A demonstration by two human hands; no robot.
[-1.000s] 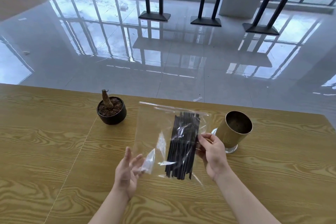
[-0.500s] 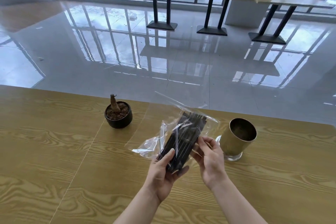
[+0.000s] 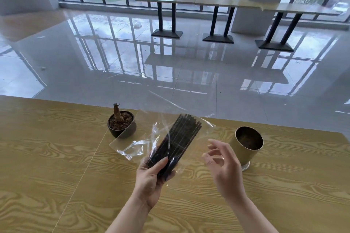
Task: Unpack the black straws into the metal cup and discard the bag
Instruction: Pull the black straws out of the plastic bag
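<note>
Left hand [image 3: 151, 178]: raised over counter [image 3: 56, 166], palm up; fingers [image 3: 161, 163] curled round lower end of straws [image 3: 179, 138], gripping them through bag [image 3: 132, 147].
Right hand [image 3: 225, 166]: holding nothing; fingers [image 3: 215, 143] spread and loosely bent; just right of bag, apart from it; between bag and cup [image 3: 249, 144].
Straws: black, one tight bundle, all inside bag; tilted, upper ends pointing up and to the right, away from camera; held off counter.
Bag: clear plastic, crumpled; loose part fanned out left of bundle toward pot [image 3: 122, 126]; top part reaching past straw tips; mouth open or sealed, cannot tell.
Cup: metal, gold-toned, upright on counter at right, mouth up, inside dark; near right hand, well apart from straws.
Pot: small, dark, soil and bare stump; on counter left of bundle, lower side seen through corner of bag.
Counter: wood grain, thin seam running diagonally at left.
Background: glossy floor [image 3: 170, 62]; tall tables [image 3: 208, 2] along windows.
</note>
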